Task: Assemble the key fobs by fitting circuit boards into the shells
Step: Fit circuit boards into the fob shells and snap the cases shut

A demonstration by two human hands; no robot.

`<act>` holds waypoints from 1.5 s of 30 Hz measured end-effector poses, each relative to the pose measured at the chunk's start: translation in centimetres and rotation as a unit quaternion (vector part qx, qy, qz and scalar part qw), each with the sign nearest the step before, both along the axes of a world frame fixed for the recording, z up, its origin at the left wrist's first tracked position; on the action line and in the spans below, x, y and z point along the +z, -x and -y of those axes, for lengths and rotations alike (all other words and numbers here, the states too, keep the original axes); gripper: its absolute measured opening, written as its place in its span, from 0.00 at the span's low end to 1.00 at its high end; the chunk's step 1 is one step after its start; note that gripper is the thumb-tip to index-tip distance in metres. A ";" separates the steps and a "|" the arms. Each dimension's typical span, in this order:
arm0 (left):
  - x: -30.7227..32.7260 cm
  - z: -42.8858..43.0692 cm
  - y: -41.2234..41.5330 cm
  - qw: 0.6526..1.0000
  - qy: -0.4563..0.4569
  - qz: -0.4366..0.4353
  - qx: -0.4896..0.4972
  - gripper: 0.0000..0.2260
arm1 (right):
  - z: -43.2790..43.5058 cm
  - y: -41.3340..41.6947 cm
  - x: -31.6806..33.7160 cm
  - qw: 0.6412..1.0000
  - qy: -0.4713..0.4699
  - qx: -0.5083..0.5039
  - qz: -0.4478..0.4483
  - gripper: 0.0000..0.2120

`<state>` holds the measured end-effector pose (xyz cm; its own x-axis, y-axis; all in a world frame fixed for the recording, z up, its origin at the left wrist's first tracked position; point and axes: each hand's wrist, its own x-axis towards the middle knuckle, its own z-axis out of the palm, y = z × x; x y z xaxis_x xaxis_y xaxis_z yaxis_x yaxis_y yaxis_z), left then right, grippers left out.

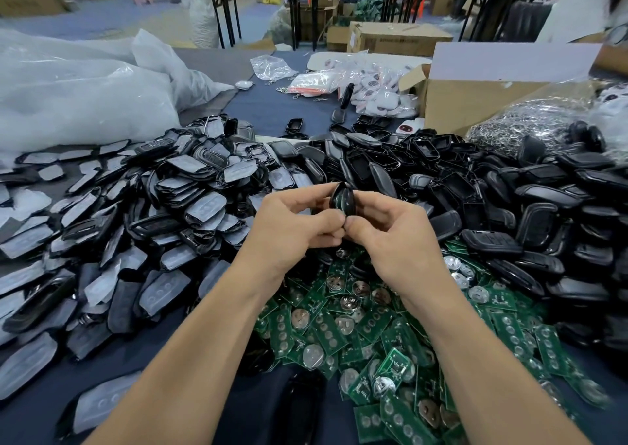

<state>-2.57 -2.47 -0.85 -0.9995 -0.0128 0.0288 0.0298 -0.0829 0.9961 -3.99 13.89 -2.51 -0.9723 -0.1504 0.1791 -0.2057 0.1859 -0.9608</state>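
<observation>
Left hand [292,220] and right hand [390,230] pinch key fob [343,199]; heaps crowd round.

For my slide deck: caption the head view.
Left hand and right hand hold a black key fob above green circuit boards.

Bright even light (edges warped, background blurred).

A dark blue table [268,111] carries a heap of grey-padded shell halves [142,206] at the left, a heap of black shells [526,189] at the right, and green circuit boards [356,329] piled nearest, between them. Farther back lie clear plastic bags [78,97], packets of white fobs [377,91], a cardboard box [475,101] and a bag of metal rings [530,118]
</observation>
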 end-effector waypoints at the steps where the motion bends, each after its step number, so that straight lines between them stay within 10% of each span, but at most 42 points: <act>1: 0.0 0.1 0.0 1.000 -0.006 0.001 -0.007 0.18 | -0.2 0.1 0.0 1.000 -0.007 0.002 -0.001 0.16; 45: 0.1 0.4 -0.2 0.993 0.097 -0.064 0.028 0.16 | -0.8 -0.4 0.9 1.000 0.003 -0.004 -0.005 0.18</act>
<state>-2.40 -2.86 -0.79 -0.9855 -0.0501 0.1620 0.1553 0.1162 0.9810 -3.57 14.71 -1.59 -0.9714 -0.1420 0.1901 -0.2145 0.1826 -0.9595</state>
